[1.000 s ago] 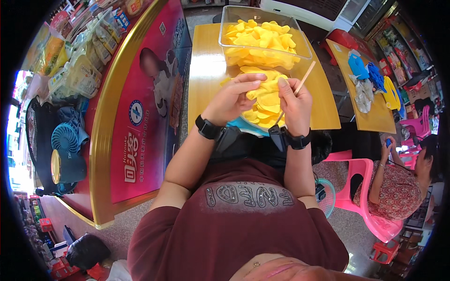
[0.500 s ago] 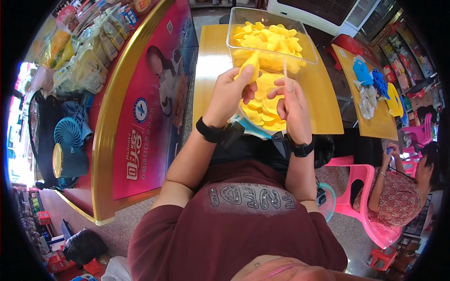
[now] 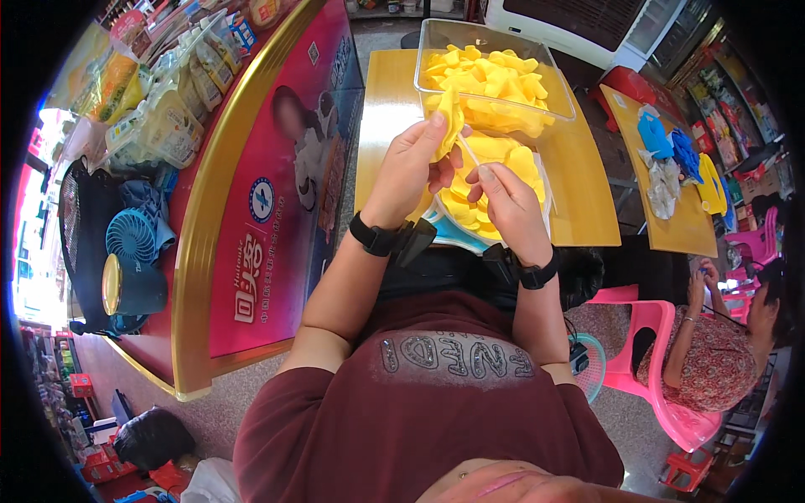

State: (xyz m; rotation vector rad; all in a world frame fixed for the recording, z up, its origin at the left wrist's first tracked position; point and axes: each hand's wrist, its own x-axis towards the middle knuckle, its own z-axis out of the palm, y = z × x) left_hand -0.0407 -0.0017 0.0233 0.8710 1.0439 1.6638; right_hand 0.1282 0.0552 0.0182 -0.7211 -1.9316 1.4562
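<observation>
My left hand grips a folded yellow petal-shaped piece, apparently soft foam or cloth, pinched between thumb and fingers. In my right hand a thin whitish stick is pinched, its upper end against or just beside the yellow piece; I cannot tell whether it goes in. Below both hands lies a pile of flat yellow pieces in a white-and-blue container, partly hidden by my hands. Beyond it, a clear plastic bin is heaped with shaped yellow pieces.
These stand on a wooden table. At left is a pink-sided counter with gold trim, bearing packages and a small blue fan. A second table at right holds blue and yellow items; a person sits near a pink chair.
My right hand has moved left and down, tilting the stick from upright toward the yellow piece. My left hand still holds that piece. The whole view has shifted slightly.
</observation>
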